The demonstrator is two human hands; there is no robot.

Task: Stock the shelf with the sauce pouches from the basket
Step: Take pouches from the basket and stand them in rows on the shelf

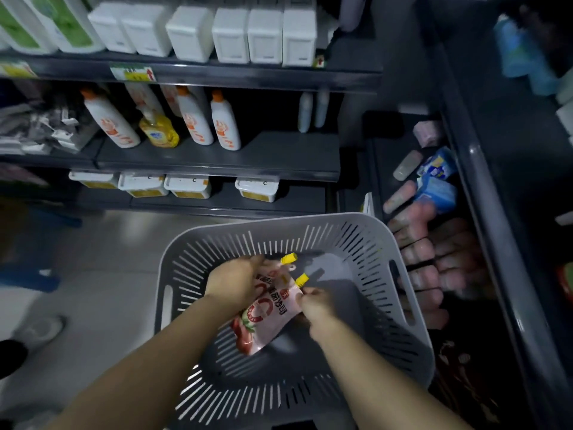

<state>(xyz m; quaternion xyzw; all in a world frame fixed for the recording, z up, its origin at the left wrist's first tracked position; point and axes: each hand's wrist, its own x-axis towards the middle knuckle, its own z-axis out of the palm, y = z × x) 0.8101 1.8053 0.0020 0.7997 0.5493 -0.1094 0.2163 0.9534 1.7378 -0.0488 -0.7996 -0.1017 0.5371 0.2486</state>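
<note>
A grey slotted basket [310, 231] stands on the floor in front of me. Inside it both my hands hold pink sauce pouches [269, 311] with yellow caps, red print and a tomato picture; two caps show, so at least two pouches are stacked together. My left hand [235, 282] grips their upper left side. At the right edge, my right hand [314, 307] pinches the front pouch just below its cap. To the right, a dark low shelf [483, 243] holds rows of similar pink pouches [428, 252] lying side by side.
Facing me is a dark shelving unit [217, 162] with white and orange bottles, a yellow pump bottle and white boxes. Blue packets [437, 181] lie at the far end of the right shelf. A shoe [43, 328] rests on the pale floor at left.
</note>
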